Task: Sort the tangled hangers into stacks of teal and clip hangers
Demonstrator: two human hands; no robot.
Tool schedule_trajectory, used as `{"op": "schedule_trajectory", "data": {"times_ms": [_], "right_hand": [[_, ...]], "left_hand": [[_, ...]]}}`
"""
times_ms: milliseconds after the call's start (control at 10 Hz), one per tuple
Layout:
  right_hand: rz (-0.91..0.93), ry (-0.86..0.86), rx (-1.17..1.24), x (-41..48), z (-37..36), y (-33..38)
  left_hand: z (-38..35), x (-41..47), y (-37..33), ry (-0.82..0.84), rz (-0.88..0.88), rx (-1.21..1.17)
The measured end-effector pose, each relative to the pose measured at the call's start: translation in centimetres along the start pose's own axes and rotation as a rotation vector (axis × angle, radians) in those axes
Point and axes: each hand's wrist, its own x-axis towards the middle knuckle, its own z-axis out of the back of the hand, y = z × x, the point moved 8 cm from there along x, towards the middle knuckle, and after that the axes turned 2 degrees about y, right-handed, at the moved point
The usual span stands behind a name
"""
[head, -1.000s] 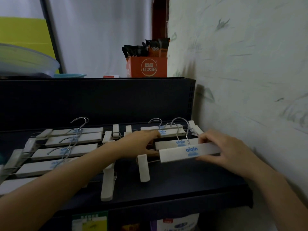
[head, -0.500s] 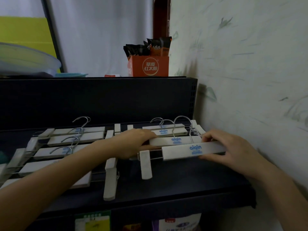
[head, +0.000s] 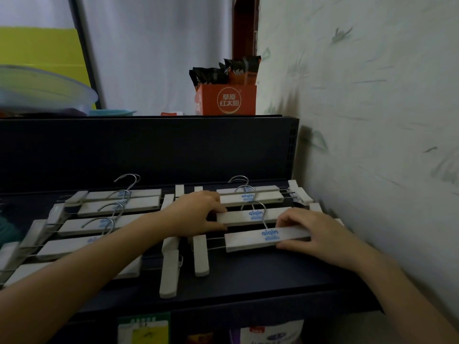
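The fingers (head: 289,219) of the right hand (head: 320,234) curl over the far edge of the nearest clip hanger (head: 258,239), thumb under its near edge, pinching the white bar at its 3 o'clock end. The fingers (head: 219,210) of the left hand (head: 196,214) close on the 9 o'clock end of the next clip hanger (head: 248,216). Both hands lie palm down, forearms leading off to 7 and 5 o'clock; both hangers lie flat on the dark shelf (head: 248,281), with a row of clip hangers (head: 119,207) at 9 o'clock.

The dark shelf (head: 273,276) carries white clip hangers: a first group (head: 248,197) lies close to the wall (head: 372,120), a second group (head: 119,202) farther from it.
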Motion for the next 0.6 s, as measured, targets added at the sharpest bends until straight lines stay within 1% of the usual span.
{"op": "schedule_trajectory", "data": {"times_ms": [100,200,300,400,500,600], "right_hand": [[0.006,-0.024,-0.005,0.2,-0.3,0.3],[0.008,-0.033,-0.028,0.5,-0.3,0.9],[0.005,-0.045,-0.077,0.6,-0.1,1.1],[-0.009,-0.055,-0.177,0.5,-0.1,1.2],[-0.035,-0.042,-0.219,0.5,0.5,1.5],[-0.088,-0.085,-0.166,0.2,2.1,2.2]], "left_hand": [[-0.3,0.1,0.3,-0.010,-0.011,-0.003],[-0.4,0.2,0.7,0.020,0.011,-0.046],[0.0,0.1,0.5,0.043,0.014,-0.169],[1.5,-0.7,0.4,-0.011,0.050,-0.225],[5.2,-3.2,0.8,-0.204,0.097,-0.315],[9.3,-7.4,1.5,-0.444,0.101,-0.442]]}}
